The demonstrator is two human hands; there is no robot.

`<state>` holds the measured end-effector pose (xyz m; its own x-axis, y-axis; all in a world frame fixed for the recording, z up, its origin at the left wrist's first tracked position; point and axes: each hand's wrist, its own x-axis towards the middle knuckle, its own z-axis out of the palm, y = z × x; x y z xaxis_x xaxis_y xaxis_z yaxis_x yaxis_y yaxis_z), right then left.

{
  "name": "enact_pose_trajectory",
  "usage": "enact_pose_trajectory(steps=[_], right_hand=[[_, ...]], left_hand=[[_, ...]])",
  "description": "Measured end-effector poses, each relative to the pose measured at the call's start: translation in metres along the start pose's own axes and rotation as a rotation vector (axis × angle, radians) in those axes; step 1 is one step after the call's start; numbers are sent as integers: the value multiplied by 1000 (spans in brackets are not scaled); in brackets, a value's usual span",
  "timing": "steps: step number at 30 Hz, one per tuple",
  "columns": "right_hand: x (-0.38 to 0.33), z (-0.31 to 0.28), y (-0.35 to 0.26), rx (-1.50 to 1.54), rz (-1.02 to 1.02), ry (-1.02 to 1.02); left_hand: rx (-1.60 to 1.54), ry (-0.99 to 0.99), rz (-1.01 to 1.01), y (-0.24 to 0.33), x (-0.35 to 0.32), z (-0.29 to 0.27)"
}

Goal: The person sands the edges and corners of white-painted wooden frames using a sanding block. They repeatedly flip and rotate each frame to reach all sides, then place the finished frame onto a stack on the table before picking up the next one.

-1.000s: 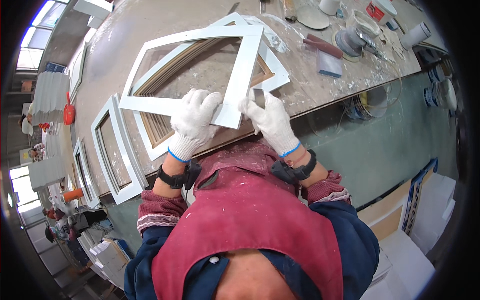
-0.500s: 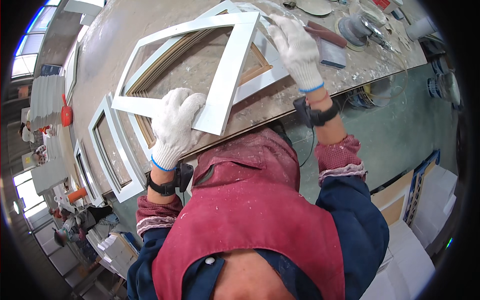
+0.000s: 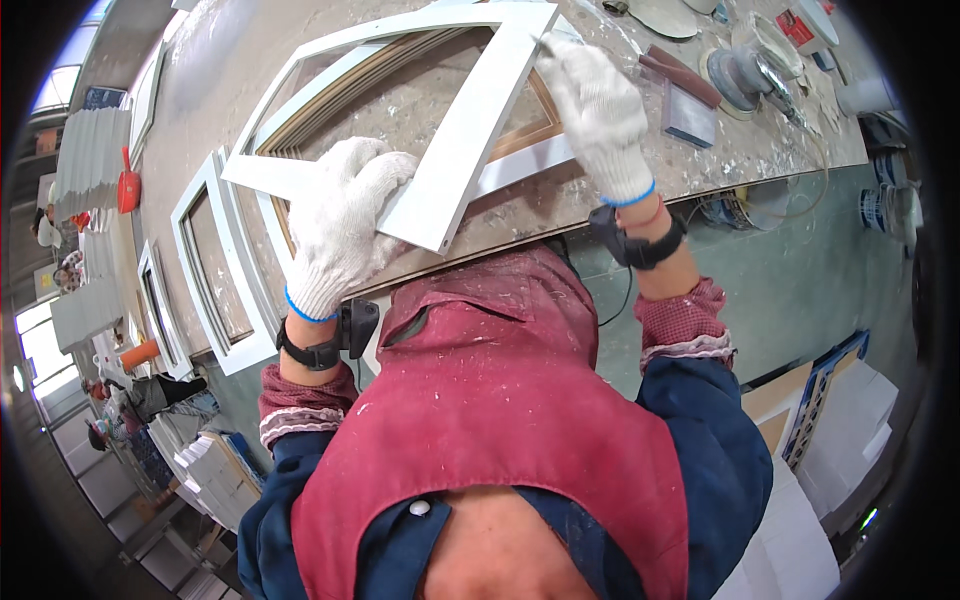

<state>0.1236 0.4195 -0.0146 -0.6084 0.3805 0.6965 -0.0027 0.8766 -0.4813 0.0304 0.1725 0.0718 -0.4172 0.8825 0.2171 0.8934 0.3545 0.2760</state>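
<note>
Lying askew over a stack of frames point(image 3: 525, 165), the white frame point(image 3: 465, 140) is kept near the front edge of the surface point(image 3: 215, 85), with one corner pointed toward the wearer's apron point(image 3: 500, 390). Its lower rail is held by the gloved left hand point(image 3: 347, 215), the grip closed over the wood close to that corner. The gloved right hand point(image 3: 602, 120) is placed at the outer edge of the right stile, its fingers bent; whether that edge is gripped or merely brushed cannot be told. If the weight is borne mainly by the left hand, the frame could be swung out of line – its far end is left without a hand on it. A slide could also be caused by smooth glove fabric on a glossy face, and the corner could then be knocked against the surface's edge. Scratches might be made where painted faces are rubbed together. To the right, a sander point(image 3: 738, 80) and a grey block point(image 3: 688, 115) are set well apart from the frame.
</note>
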Motion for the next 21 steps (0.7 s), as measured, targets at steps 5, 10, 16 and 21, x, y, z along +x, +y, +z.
enact_pose_trajectory(steps=[5, 10, 16, 21], right_hand=[[-22, -13, -36, 61, -68, -28], [-38, -33, -74, 102, -190, -111], [-43, -54, -100, 533, -271, -395], [-33, -49, -90, 626, -71, -432]], left_hand=[[-15, -1, 3, 0, 0, 1], [-13, 8, 17, -3, -4, 4], [-24, 26, 32, -4, -6, 8], [26, 35, 66, -2, -5, 3]])
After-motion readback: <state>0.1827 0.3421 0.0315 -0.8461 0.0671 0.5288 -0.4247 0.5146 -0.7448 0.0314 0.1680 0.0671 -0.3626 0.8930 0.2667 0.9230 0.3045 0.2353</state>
